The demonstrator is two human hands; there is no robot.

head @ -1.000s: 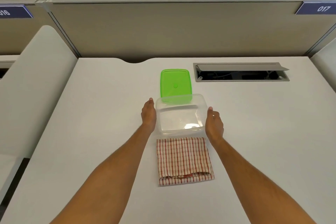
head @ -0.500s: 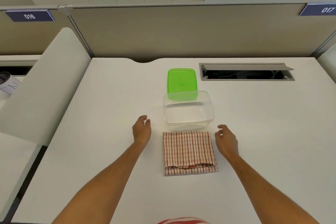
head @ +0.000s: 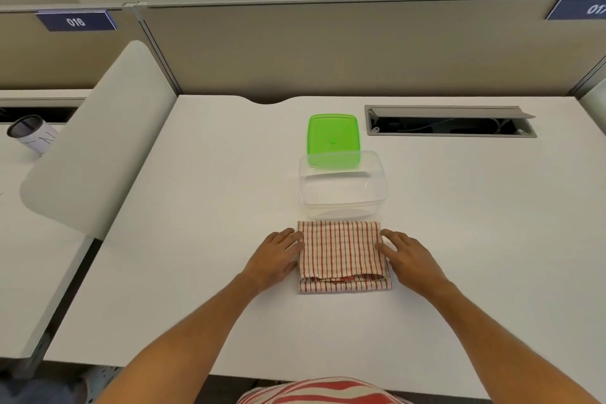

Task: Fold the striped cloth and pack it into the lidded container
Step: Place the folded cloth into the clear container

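Observation:
The red-and-white striped cloth (head: 342, 254) lies folded into a small rectangle on the white desk. My left hand (head: 277, 257) rests flat against its left edge and my right hand (head: 406, 257) against its right edge, fingers spread, fingertips touching the fabric. Just beyond the cloth stands the clear plastic container (head: 343, 185), open and empty. Its green lid (head: 333, 138) lies flat on the desk behind it, partly seen through the container's far wall.
A grey cable hatch (head: 449, 121) is open at the back right of the desk (head: 196, 207). A beige partition runs along the far edge. A white curved side panel (head: 95, 147) borders the left, with a cup (head: 29, 133) on the neighbouring desk.
Both hands left the container's sides and drew back toward me, then closed in on the folded cloth's left and right edges. The container stayed put.

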